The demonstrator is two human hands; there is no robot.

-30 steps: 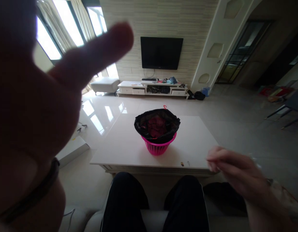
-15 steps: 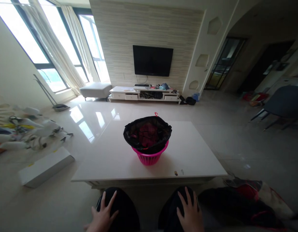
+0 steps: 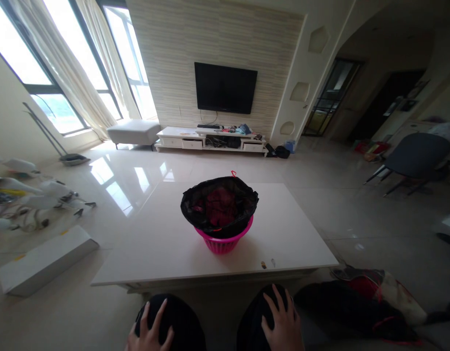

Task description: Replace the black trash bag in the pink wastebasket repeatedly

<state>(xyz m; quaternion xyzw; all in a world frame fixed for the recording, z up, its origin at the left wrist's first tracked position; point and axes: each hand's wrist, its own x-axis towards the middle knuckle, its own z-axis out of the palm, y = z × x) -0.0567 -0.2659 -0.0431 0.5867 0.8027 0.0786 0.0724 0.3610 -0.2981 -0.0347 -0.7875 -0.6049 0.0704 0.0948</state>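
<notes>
A pink plastic basket [image 3: 222, 241] lined with a black bag [image 3: 219, 206] stands in the middle of a low white table [image 3: 155, 253]; dark red stuff lies inside the bag. My left hand [image 3: 149, 333] lies flat on my left knee, fingers spread, holding nothing. My right hand [image 3: 279, 324] rests the same way on my right knee. Both hands are at the bottom edge, well short of the table. Two tiny bits [image 3: 268, 263] lie near the table's front edge.
A long white box [image 3: 46, 258] and scattered white objects [image 3: 31, 195] lie on the glossy floor at left. Dark and red cloth [image 3: 360, 302] is heaped beside my right leg. A dark chair [image 3: 415, 161] stands at right; a TV [image 3: 225, 87] and low cabinet [image 3: 210, 139] line the far wall.
A second ago my left hand was raised close to the camera and my right hand hovered by the table edge. Both have since dropped onto my knees and stay there.
</notes>
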